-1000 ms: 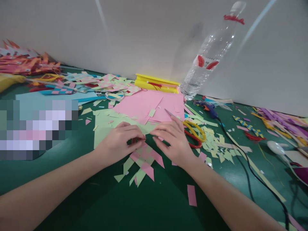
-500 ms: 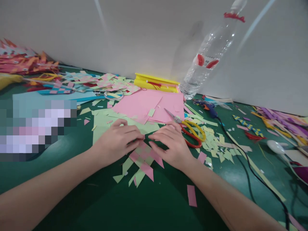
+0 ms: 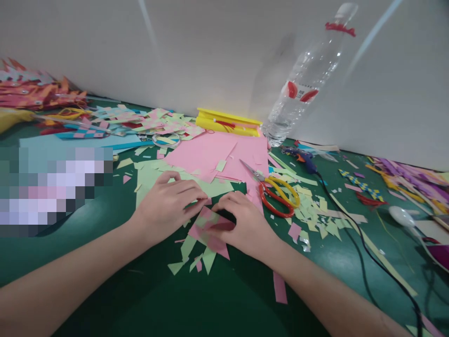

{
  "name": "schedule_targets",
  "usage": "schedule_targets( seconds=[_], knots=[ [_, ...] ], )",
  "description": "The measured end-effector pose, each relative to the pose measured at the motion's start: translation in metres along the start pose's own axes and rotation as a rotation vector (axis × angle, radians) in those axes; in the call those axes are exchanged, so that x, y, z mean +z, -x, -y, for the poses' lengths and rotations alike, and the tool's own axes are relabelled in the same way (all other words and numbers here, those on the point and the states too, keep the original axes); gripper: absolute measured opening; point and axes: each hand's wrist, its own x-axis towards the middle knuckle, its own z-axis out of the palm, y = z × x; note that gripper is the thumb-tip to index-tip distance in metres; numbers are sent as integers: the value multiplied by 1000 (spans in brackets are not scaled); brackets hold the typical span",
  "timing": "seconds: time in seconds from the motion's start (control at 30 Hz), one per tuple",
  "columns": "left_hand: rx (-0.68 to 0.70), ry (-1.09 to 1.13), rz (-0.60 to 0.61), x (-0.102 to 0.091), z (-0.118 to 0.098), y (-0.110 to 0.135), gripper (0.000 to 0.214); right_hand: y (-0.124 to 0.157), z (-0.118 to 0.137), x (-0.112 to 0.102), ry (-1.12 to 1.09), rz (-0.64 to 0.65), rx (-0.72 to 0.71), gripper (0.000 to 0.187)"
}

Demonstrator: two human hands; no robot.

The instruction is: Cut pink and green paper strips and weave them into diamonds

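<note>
Between my hands is a small woven paper piece (image 3: 202, 223) of pink and pale green strips, with loose green and pink ends pointing toward me. My left hand (image 3: 171, 201) is closed in a pinch at its upper left corner. My right hand (image 3: 242, 222) curls around the right side, thumb beneath and fingers at the top, gripping a lifted pink part. Just beyond my right hand lie scissors (image 3: 277, 196) with one red and one yellow handle. Pale green paper (image 3: 147, 178) and pink sheets (image 3: 196, 154) lie behind my hands.
A tilted plastic bottle (image 3: 298, 89) leans against the wall beside a yellow folded holder (image 3: 228, 124). A glue gun (image 3: 303, 159) trails its black cord down the right. Paper scraps (image 3: 315, 210) are scattered around; a white spoon (image 3: 401, 215) lies far right. A pixelated patch covers the left.
My right hand has moved left and closed on the woven piece, whose right side is now folded up or lifted. My left hand has stayed nearly in place.
</note>
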Motion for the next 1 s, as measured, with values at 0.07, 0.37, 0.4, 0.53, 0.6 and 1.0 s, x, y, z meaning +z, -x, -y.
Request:
schedule_targets(
  seconds=[0.07, 0.37, 0.4, 0.53, 0.6, 1.0],
  knots=[
    [-31, -1, -24, -1, 0, 0, 24, -1, 1, 0, -94, -4, 71, 19],
    [-74, 49, -50, 2, -4, 1, 18, 0, 0, -5, -264, -275, 148, 8],
    [-78, 70, -48, 2, -6, 2, 18, 1, 1, -4, -257, -278, 118, 11],
    [-96, 139, -60, 3, -10, 2, 14, 3, 4, 0, -240, -267, 21, 23],
    [-103, 152, -64, 3, -11, 2, 12, 4, 5, 1, -212, -277, -17, 24],
    [-199, 138, -50, -3, -18, 1, 17, 5, 8, 4, -136, -289, -97, 26]
  ],
)
